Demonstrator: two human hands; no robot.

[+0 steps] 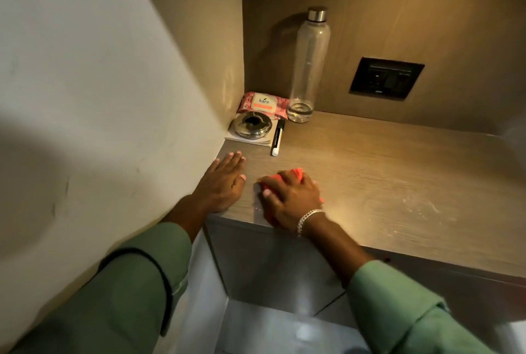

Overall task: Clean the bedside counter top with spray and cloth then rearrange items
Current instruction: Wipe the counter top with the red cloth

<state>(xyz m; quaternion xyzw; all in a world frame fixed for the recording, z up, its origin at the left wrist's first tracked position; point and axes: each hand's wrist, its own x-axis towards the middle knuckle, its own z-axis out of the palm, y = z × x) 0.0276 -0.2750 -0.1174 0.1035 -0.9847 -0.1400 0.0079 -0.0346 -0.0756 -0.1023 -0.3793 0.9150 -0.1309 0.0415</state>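
Red cloth [284, 180] sat under your flat right hand [293, 197] for wiping; your left hand [226, 183] lay spread, steadying you at the desk's [398, 183] front-left corner.

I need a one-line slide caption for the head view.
Right hand wipes the counter with a red cloth; left hand rests flat.

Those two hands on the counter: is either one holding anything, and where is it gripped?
The right hand presses down on a bunched red cloth, covering its top with palm and fingers. The left hand lies flat on the counter top, holding nothing.
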